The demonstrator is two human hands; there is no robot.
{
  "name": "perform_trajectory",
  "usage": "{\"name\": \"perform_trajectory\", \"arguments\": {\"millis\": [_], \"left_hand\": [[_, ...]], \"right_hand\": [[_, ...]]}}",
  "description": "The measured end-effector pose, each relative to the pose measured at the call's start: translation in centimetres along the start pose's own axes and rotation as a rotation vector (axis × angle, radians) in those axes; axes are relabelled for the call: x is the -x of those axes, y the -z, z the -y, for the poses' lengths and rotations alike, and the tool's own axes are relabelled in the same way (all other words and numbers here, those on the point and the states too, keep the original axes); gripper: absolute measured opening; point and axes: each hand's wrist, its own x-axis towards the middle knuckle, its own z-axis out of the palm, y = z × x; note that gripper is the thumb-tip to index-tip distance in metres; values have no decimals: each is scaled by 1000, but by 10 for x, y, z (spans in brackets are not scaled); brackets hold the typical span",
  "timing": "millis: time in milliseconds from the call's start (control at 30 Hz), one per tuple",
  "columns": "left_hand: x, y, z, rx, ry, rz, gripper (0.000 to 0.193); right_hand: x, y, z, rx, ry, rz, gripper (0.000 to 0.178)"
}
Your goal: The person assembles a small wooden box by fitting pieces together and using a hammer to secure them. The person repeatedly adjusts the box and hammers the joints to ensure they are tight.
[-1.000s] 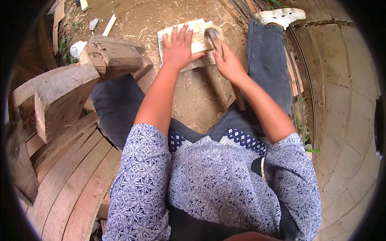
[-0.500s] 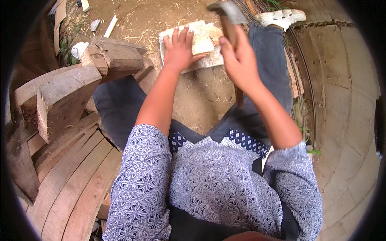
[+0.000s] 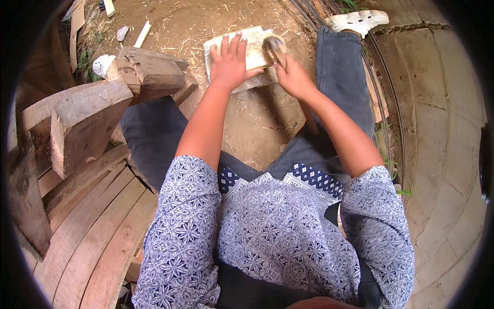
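Note:
My left hand (image 3: 229,64) lies flat with its fingers spread on a pale wooden piece (image 3: 254,56), pressing it on a light, flat-topped block (image 3: 262,82) on the ground. My right hand (image 3: 296,77) is closed around a wooden-handled striking tool (image 3: 278,55) with a grey metal head. The tool's head is down at the right end of the pale piece, just right of my left fingers. Its long handle runs back past my wrist toward my right thigh. Whether the head touches the wood, and its exact shape, I cannot make out.
My legs in dark trousers spread around the block. A heavy wooden frame (image 3: 92,110) stands at left, with planks (image 3: 98,221) below it. Wood chips litter the dirt ground (image 3: 195,26). Dark cables (image 3: 393,103) run beside my right leg, next to large boards (image 3: 432,129).
My right hand has swung the tool down and to the left, from raised above the block to the pale piece. My left hand has stayed in place.

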Motion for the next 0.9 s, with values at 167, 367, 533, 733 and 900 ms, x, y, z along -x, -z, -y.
{"name": "perform_trajectory", "arguments": {"millis": [167,367,533,733,900], "left_hand": [[12,2,17,-22,48,2,107],[7,-5,4,69,-28,-68,105],[17,-6,18,64,6,-66,105],[3,-6,9,84,-25,-93,105],[12,-6,22,62,0,-86,105]], "right_hand": [[11,32,108,-277,109,-207,35],[-11,18,29,91,-217,142,24],[10,31,123,-326,110,-298,29],[-20,33,53,-88,-254,5,34],[6,19,90,-226,47,-420,34]]}}
